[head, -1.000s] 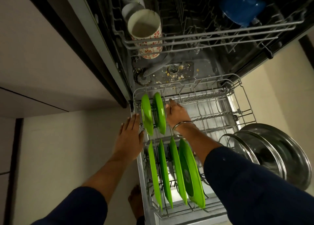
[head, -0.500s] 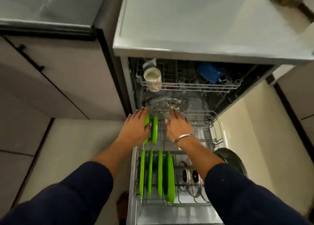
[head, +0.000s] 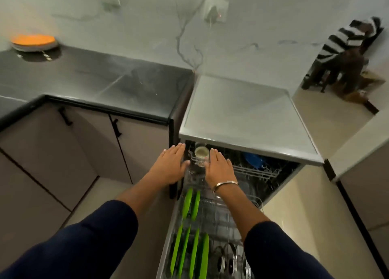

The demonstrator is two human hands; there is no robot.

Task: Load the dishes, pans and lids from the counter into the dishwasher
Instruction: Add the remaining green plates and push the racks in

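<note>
- No brand name, label or writing I can actually read anywhere here; everything's a bit soft and blurry.
- Left hand (head: 171, 164) is flat, fingers straight and together, palm down, by the left front edge of the dishwasher (head: 242, 118). Grip is spread, holding nothing.
- Right hand (head: 219, 167) is the same deal: fingers straight, nothing pinched, out over the upper rack (head: 252, 170). There's a metal bangle (head: 224, 184) on that wrist.
- Between the two hands sits a cup (head: 201, 154) in the front left corner of the upper rack, opening toward the camera. Can't tell if either hand touches it.
- Further right in that rack there's something blue (head: 253, 159), too dark to say what exactly.
- Lower rack (head: 219, 215) is pulled out toward the person. Two green plates (head: 191, 203) stand on edge at the back left, four more green plates (head: 190, 251) on edge in front of them.
- Right of the front plates are some glass lids (head: 230, 262) with dark knobs, standing up, partly hidden by the right sleeve (head: 280, 255).
- Still out on the dark table (head: 101, 82): a stack of plates with an orange one on top (head: 33, 42), way over at the far left, well apart from the dishwasher.
- The wall behind has two sockets, one with a plug (head: 214, 12) in it.
- Far right, a person in a striped top (head: 345, 40) is sitting in the corner.
</note>
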